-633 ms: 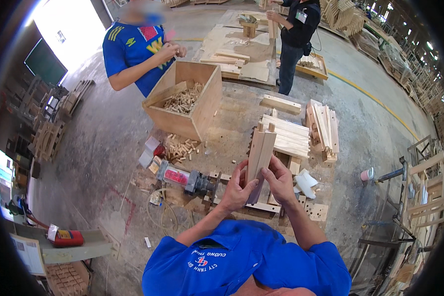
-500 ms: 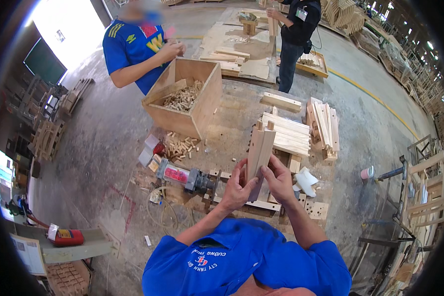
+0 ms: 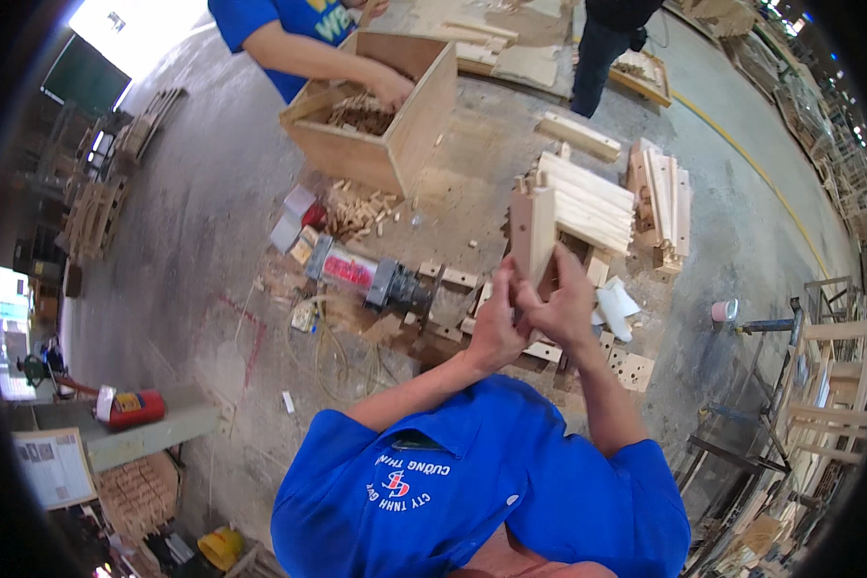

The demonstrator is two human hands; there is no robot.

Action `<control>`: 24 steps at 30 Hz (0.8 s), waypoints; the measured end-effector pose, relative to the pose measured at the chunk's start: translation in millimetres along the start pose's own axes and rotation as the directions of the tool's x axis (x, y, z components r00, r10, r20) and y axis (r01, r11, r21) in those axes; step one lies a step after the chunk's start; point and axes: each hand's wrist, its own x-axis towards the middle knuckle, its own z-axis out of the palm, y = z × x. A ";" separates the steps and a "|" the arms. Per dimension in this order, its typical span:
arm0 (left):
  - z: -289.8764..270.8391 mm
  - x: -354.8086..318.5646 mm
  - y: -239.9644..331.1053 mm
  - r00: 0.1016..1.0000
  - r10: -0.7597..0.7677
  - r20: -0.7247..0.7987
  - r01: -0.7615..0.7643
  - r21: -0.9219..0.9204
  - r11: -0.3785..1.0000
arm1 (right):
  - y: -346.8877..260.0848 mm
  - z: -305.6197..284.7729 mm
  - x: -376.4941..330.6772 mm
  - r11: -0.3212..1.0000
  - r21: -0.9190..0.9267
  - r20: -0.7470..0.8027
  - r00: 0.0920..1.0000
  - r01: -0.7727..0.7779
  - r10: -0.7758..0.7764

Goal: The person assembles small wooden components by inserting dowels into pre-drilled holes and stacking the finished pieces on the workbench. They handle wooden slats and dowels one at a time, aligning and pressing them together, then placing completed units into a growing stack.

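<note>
Both my hands are closed around the lower end of a light wooden piece (image 3: 533, 236), held tilted above the worktable. A small hole shows in its side. My left hand (image 3: 498, 323) grips from the left, and my right hand (image 3: 565, 306) wraps the right side with its fingers near the left thumb. Whether a second piece lies behind this one is hidden. Just beyond is a stack of similar wooden pieces (image 3: 592, 202). Left of my hands, a clamp-like pneumatic cylinder (image 3: 349, 270) with a clear red-marked body lies on the table.
A plywood box (image 3: 424, 120) of dowels stands at the far left, where a co-worker's hand (image 3: 392, 89) reaches in. Loose dowels (image 3: 361, 210) lie before it. More wooden pieces (image 3: 661, 202) are stacked at right, near crumpled white material (image 3: 615, 308). A hose (image 3: 328, 361) curls at left.
The wooden piece has turned in my hands, and the dowel ends at its top no longer show. My hands have come closer together. The co-worker's hand has gone down into the box.
</note>
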 end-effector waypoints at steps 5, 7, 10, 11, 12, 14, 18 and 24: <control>-36.4 0.1 -7.1 0.984 -0.130 0.123 0.126 0.038 0.991 | 28.3 -27.4 10.6 0.963 -0.254 0.261 0.965 0.092 -0.024; -61.6 -3.7 -8.6 0.961 -0.278 -0.007 0.278 -0.020 0.961 | 40.4 -20.9 6.5 0.937 -0.309 0.387 0.921 0.162 -0.032; -122.0 -6.5 -36.0 0.942 -0.211 -0.261 0.251 0.130 0.959 | 50.4 -3.2 -8.1 0.863 -0.409 0.550 0.835 0.297 -0.026; -141.3 -6.3 -43.1 0.910 -0.179 -0.374 0.245 0.139 0.959 | 53.1 4.1 -13.8 0.835 -0.417 0.592 0.804 0.359 -0.051; -160.5 -5.8 -45.0 0.873 -0.198 -0.447 0.267 0.098 0.959 | 56.1 12.9 -20.4 0.805 -0.420 0.633 0.771 0.418 -0.070; -201.2 -7.5 -56.7 0.796 -0.168 -0.581 0.255 0.071 0.964 | 60.0 32.3 -27.6 0.804 -0.393 0.661 0.745 0.445 -0.089; -250.0 -18.6 -69.3 0.688 -0.177 -0.704 0.343 0.101 0.934 | 62.4 59.5 -26.1 0.807 -0.380 0.735 0.677 0.452 -0.033; -283.6 -40.2 -93.9 0.624 -0.118 -0.773 0.447 0.230 0.865 | 62.8 64.3 -30.4 0.881 -0.344 0.711 0.703 0.324 0.020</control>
